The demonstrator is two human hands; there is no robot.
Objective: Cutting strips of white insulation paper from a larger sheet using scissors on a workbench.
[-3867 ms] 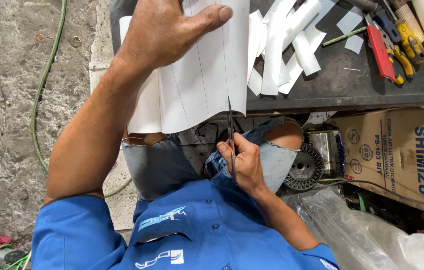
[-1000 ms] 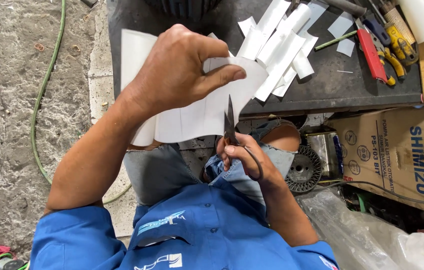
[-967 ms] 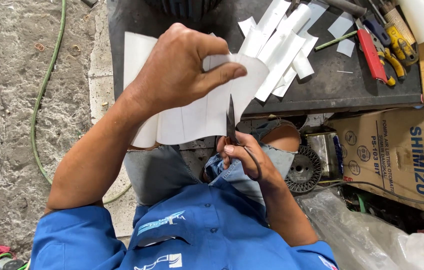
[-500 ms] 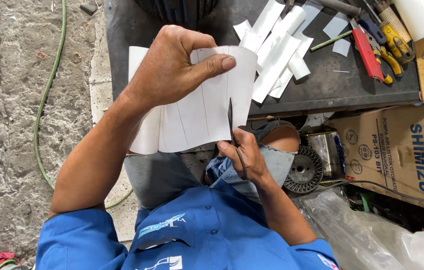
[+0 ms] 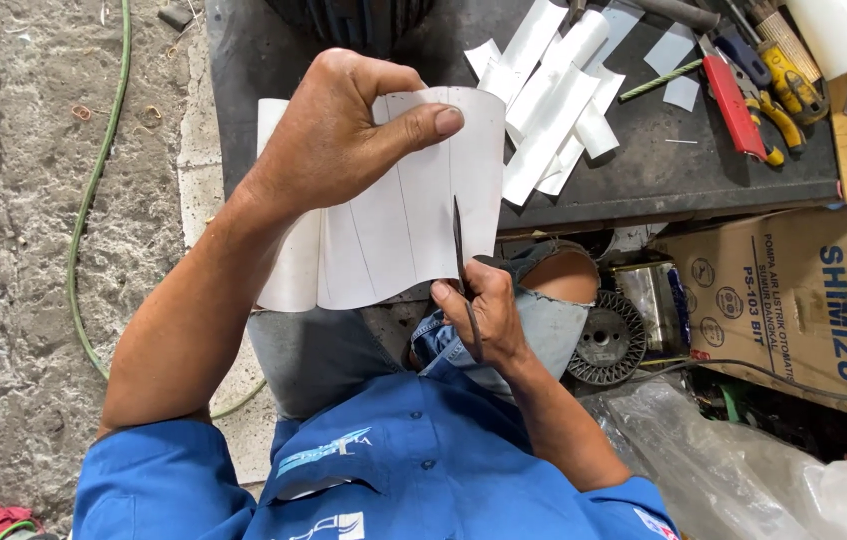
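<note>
Hose (image 5: pixel 93 200), green, trails over the concrete at far left. Left hand (image 5: pixel 333 140) pinches the white sheet (image 5: pixel 393 230) by its upper edge, holding it above the lap just before the worktop's (image 5: pixel 643 170) near edge. Right hand (image 5: pixel 483 315), closed around scissors (image 5: pixel 458 240), points the blades upward into the sheet's right side, parallel to its pencilled lines. Cut strips (image 5: pixel 553 110) and pliers (image 5: pixel 783 95) lie farther right.
</note>
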